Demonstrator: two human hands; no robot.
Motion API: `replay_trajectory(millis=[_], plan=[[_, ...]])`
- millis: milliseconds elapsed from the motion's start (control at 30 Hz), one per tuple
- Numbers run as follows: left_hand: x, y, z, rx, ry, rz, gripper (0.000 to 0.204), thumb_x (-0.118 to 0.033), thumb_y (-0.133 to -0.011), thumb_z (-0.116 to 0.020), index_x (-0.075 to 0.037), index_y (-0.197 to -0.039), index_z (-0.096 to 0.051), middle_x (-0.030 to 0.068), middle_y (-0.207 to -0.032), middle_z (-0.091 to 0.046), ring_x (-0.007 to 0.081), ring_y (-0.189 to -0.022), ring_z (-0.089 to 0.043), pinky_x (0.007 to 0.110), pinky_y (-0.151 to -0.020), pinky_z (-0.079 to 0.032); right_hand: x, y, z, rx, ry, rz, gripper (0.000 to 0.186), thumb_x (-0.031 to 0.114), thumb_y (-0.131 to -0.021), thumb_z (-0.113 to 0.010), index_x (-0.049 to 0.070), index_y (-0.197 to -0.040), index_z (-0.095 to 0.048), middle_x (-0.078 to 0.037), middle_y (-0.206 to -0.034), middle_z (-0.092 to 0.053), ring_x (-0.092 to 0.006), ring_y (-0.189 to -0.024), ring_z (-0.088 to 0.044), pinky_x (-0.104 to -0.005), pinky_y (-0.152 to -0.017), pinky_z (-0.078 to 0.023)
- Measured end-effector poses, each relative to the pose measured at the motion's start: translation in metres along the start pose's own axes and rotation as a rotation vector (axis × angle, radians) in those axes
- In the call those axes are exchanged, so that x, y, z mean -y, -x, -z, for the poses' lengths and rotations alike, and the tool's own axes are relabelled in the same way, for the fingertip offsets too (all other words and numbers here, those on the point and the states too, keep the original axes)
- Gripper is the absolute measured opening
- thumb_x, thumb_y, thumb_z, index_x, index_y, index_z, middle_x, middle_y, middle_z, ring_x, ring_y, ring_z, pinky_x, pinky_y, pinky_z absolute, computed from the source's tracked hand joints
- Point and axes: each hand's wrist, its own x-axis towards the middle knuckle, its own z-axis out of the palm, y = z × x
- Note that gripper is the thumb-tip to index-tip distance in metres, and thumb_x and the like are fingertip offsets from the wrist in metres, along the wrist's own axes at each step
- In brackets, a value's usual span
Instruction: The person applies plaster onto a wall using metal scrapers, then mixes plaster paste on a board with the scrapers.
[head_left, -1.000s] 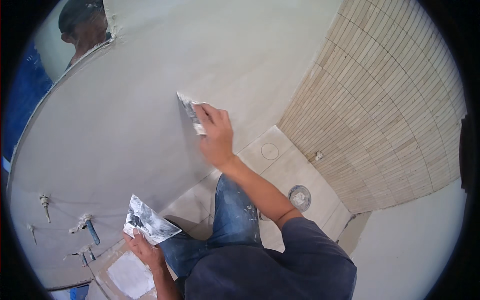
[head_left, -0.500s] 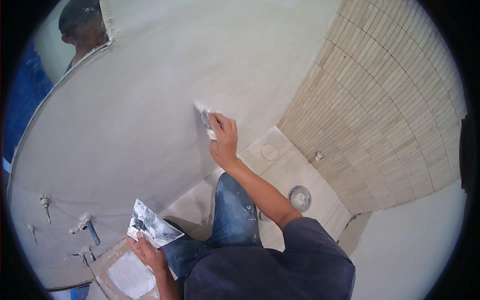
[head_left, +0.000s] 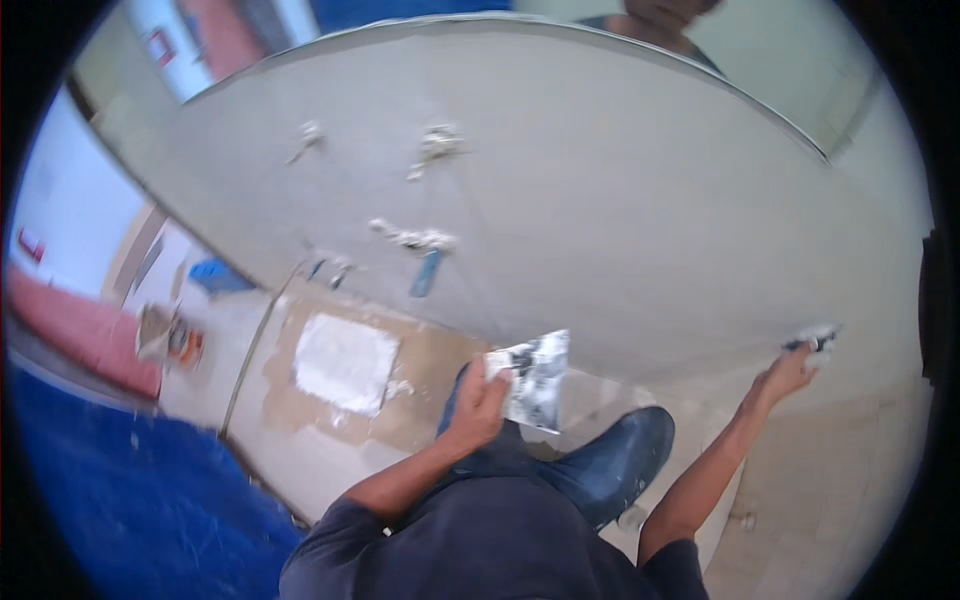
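A flat plaster-smeared hawk is held in the left hand, fingers wrapped over its left edge; the plate is seen near the middle of the view, above the bent knees in blue jeans. A small putty knife is gripped in the right hand, fingers closed round its handle, at the far right, with the blade against the grey plastered wall. The two hands are well apart. Blobs of plaster around pipe stubs are noted on the wall to the upper left of the hawk. A white patch of plaster is seen on the floor, left of the left hand. Blue sheeting is noted at the lower left. The image is blurred; finer detail cannot be told.
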Motion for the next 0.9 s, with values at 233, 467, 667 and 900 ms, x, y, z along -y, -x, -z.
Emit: replay_trajectory(millis=[233,467,667,900], plan=[[-0.034,0.001,-0.016,0.121,0.231,-0.064,0.021,-0.012,-0.110,-0.046,0.000,-0.127,-0.050,0.0025,-0.109,-0.063,0.0060,-0.098,-0.056,0.024,-0.087,-0.046,0.040,0.151,-0.020,0.256,0.503,0.799,0.037,0.019,-0.107,-0.056,-0.007,-0.133,-0.060,-0.024,-0.132,-0.059,-0.0372,-0.123,-0.057,-0.0461,-0.108,-0.043],[-0.031,0.008,-0.002,0.051,0.229,-0.049,0.025,-0.013,-0.110,-0.049,0.001,-0.130,-0.053,0.0038,-0.114,-0.064,0.0080,-0.102,-0.057,0.026,-0.092,-0.046,0.028,0.059,0.010,0.065,0.275,0.521,0.041,0.015,-0.104,-0.058,-0.006,-0.139,-0.056,-0.022,-0.134,-0.058,-0.0372,-0.128,-0.054,-0.0478,-0.109,-0.040],[-0.017,0.001,-0.022,0.070,0.184,-0.006,0.030,-0.011,-0.108,-0.050,0.003,-0.135,-0.053,0.0089,-0.124,-0.063,0.0139,-0.111,-0.058,0.029,-0.097,-0.046,-0.031,0.054,-0.016,-0.063,0.522,0.745,0.044,0.004,-0.094,-0.063,-0.005,-0.137,-0.055,-0.023,-0.135,-0.055,-0.0393,-0.132,-0.051,-0.0479,-0.112,-0.040],[0.022,0.000,0.020,-0.072,-0.586,-0.495,0.030,-0.019,-0.106,-0.053,0.003,-0.128,-0.054,0.0170,-0.125,-0.061,0.0239,-0.116,-0.061,0.039,-0.100,-0.049,-0.017,0.095,0.040,0.133,0.383,0.761,0.035,0.007,-0.100,-0.057,-0.005,-0.133,-0.060,-0.015,-0.118,-0.065,-0.0282,-0.108,-0.061,-0.0355,-0.095,-0.048]])
